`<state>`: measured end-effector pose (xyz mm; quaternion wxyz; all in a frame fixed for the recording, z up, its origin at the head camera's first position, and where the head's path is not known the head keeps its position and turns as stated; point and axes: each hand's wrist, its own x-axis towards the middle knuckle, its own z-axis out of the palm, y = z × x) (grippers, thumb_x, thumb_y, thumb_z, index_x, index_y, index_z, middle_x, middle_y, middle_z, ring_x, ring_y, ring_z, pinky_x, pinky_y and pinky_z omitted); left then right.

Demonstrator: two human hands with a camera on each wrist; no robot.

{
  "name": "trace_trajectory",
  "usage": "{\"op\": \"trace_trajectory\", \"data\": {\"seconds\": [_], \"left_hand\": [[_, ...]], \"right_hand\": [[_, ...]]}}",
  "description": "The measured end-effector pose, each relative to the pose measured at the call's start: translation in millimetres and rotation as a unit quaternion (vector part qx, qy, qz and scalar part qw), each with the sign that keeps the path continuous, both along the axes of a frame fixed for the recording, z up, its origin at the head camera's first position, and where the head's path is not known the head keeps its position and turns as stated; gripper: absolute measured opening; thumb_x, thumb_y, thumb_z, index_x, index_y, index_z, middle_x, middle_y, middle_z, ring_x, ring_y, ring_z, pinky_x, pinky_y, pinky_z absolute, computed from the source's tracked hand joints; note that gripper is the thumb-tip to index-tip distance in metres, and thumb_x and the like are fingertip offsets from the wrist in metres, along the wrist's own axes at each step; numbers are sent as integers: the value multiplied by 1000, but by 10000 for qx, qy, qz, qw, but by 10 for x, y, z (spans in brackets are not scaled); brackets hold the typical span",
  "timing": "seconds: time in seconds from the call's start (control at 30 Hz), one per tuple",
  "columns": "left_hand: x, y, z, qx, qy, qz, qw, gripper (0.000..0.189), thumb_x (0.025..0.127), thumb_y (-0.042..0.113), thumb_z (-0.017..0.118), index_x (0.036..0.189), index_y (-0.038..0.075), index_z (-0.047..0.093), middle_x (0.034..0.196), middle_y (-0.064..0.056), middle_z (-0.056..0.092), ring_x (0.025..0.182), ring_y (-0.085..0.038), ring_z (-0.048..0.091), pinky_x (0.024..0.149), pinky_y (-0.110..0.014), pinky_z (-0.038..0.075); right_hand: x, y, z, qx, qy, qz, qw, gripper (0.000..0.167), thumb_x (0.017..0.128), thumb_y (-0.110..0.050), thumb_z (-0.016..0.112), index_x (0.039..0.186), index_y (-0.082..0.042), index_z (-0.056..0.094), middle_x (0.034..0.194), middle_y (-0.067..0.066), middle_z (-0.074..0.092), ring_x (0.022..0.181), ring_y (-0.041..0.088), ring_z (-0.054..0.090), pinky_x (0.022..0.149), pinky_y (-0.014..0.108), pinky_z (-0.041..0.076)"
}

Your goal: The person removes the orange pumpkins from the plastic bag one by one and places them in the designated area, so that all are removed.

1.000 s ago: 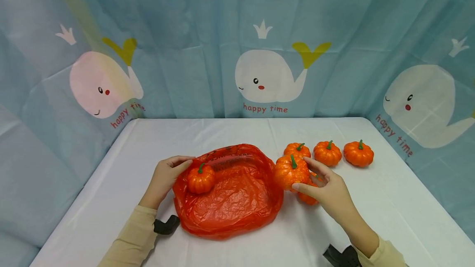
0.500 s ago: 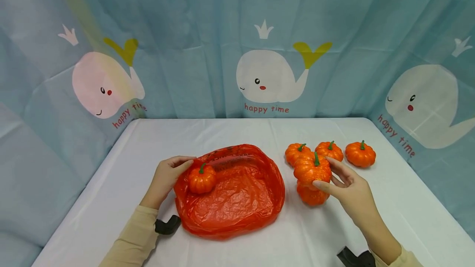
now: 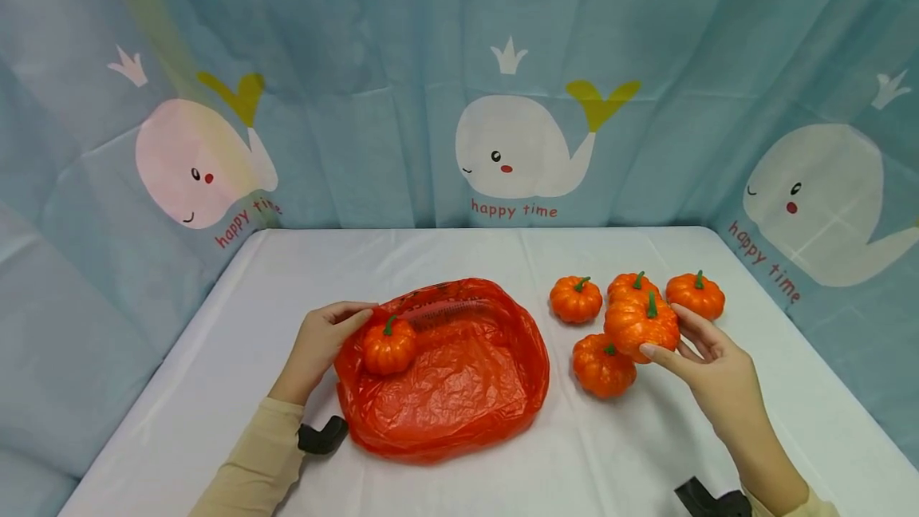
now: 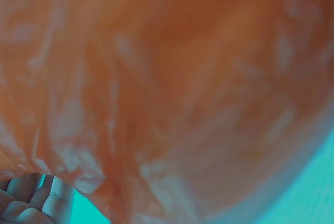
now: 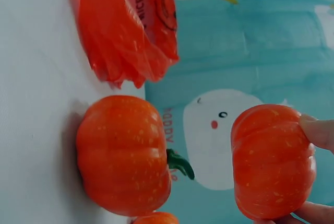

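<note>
My left hand (image 3: 323, 345) pinches the left rim of a crumpled red plastic bag (image 3: 459, 413) lying wide-mouthed on the table. Inside its left side sits a small orange pumpkin (image 3: 389, 351) with a green stem. My right hand (image 3: 721, 377) grips another pumpkin (image 3: 635, 327) between thumb and fingers, raised above the tabletop with its stem up. In the right wrist view this held pumpkin (image 5: 271, 161) is well off the white cloth. The blurred bag (image 4: 156, 78) fills most of the left wrist view, with the left fingers (image 4: 26, 203) at its lower left corner.
A loose pumpkin (image 3: 603, 367) stands just left of and nearer than the held one. Behind are three more: a left pumpkin (image 3: 576, 300), a partly covered middle pumpkin (image 3: 633, 286) and a right pumpkin (image 3: 695, 295). A blue whale-print curtain (image 3: 359, 150) borders the white table (image 3: 301, 270).
My right hand has carried its pumpkin rightward, from beside the bag's right rim to over the group of pumpkins. The left hand and the bag stay where they were.
</note>
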<state>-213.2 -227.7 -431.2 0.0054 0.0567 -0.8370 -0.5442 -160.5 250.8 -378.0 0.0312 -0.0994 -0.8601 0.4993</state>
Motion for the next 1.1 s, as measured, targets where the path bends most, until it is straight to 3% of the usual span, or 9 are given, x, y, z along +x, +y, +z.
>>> {"op": "trace_trajectory", "data": {"seconds": [0.23, 0.53, 0.87, 1.1], "left_hand": [[11, 2, 9, -16, -19, 13, 10000, 44, 95, 46, 64, 124, 14, 71, 127, -7, 69, 123, -19, 57, 88, -12, 47], [2, 6, 9, -10, -35, 4, 10000, 45, 95, 46, 64, 124, 13, 71, 127, -8, 69, 123, -20, 56, 87, -10, 47], [-5, 11, -4, 39, -15, -22, 10000, 46, 94, 47, 65, 123, 12, 71, 126, -8, 69, 121, -20, 56, 86, -11, 48], [0, 11, 0, 54, -5, -12, 10000, 45, 94, 46, 65, 123, 12, 71, 126, -9, 69, 121, -20, 57, 86, -10, 48]], "right_hand": [[28, 75, -18, 10, -207, -251, 9995, 88, 87, -45, 74, 157, -14, 31, 162, 15, 31, 145, 34, 36, 86, 3, 43], [34, 208, -40, -199, -256, -521, 9981, 90, 88, -42, 73, 158, -11, 26, 163, 18, 27, 147, 34, 33, 79, 0, 43], [27, 305, -99, -203, -258, -747, 9967, 86, 90, -44, 70, 158, -11, 27, 164, 15, 25, 149, 32, 31, 85, 3, 42], [-3, 335, -125, -147, -514, -974, 9938, 88, 89, -49, 69, 158, -16, 26, 165, 11, 26, 150, 30, 30, 104, 27, 38]]}}
